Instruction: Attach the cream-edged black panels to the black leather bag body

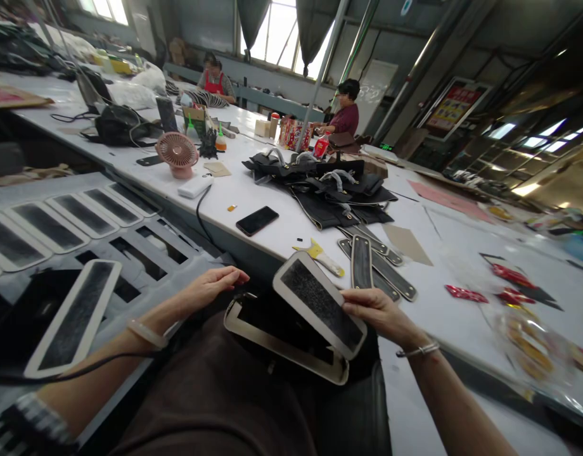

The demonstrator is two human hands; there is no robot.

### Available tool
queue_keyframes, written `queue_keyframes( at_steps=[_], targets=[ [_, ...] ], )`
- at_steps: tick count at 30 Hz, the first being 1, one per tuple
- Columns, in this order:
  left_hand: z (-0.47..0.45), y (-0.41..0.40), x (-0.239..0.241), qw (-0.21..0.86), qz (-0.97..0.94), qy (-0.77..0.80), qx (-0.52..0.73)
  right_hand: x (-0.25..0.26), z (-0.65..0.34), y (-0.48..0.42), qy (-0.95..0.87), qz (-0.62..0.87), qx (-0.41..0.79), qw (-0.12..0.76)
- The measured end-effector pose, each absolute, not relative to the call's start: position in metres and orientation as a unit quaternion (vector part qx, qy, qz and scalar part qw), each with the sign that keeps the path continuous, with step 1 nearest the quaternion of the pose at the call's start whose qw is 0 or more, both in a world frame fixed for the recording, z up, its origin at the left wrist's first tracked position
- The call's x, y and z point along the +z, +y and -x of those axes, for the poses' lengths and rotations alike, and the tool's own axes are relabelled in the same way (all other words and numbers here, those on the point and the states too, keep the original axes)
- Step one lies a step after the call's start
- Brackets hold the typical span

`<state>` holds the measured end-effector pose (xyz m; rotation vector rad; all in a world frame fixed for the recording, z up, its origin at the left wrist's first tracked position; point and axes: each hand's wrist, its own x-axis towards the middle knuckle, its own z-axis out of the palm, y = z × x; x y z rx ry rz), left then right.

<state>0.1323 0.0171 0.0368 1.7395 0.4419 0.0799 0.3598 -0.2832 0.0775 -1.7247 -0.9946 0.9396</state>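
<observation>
My right hand (377,311) is closed on the edge of a flat oblong piece (319,303) with a pale rim and a dark fuzzy centre, tilted above my lap. Under it lies a stack of similar pale-rimmed dark pieces (282,342) on my lap. My left hand (214,284) rests with fingers stretched out by the stack's left end, holding nothing. A bracelet sits on each wrist. Just beyond my right hand, several dark strips with pale rims (374,263) lie on the white table (282,209).
To my left a rack (77,221) holds rows of oblong pieces. On the table lie a black phone (256,220), a yellow-handled tool (322,256), a pink fan (177,153), a heap of black bag parts (327,183), and red wrappers (503,285). Two people sit at the far end.
</observation>
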Motion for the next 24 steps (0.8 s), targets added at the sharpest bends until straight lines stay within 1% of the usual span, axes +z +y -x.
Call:
queue_keyframes(
  at_steps=[4,9,12,16,18,21,24],
  targets=[
    [-0.127,0.014,0.025,0.636,-0.739,0.218,0.037,0.085,-0.36,-0.287,-0.412,0.718,0.39,0.403],
    [-0.115,-0.001,0.013,0.676,-0.696,0.243,0.029,0.095,-0.35,-0.28,-0.454,0.794,0.271,0.302],
    [-0.106,-0.013,0.009,0.695,-0.673,0.249,0.043,0.096,-0.339,-0.274,-0.49,0.792,0.247,0.267],
    [-0.099,-0.02,0.002,0.733,-0.623,0.261,0.082,0.096,-0.325,-0.267,-0.522,0.787,0.22,0.246],
    [-0.098,-0.022,-0.002,0.752,-0.594,0.271,0.091,0.097,-0.32,-0.263,-0.53,0.777,0.245,0.234],
    [-0.1,-0.022,-0.008,0.779,-0.556,0.273,0.097,0.098,-0.317,-0.251,-0.527,0.753,0.334,0.21],
    [-0.102,-0.025,-0.011,0.798,-0.531,0.268,0.103,0.094,-0.315,-0.237,-0.52,0.723,0.406,0.207]
  ],
)
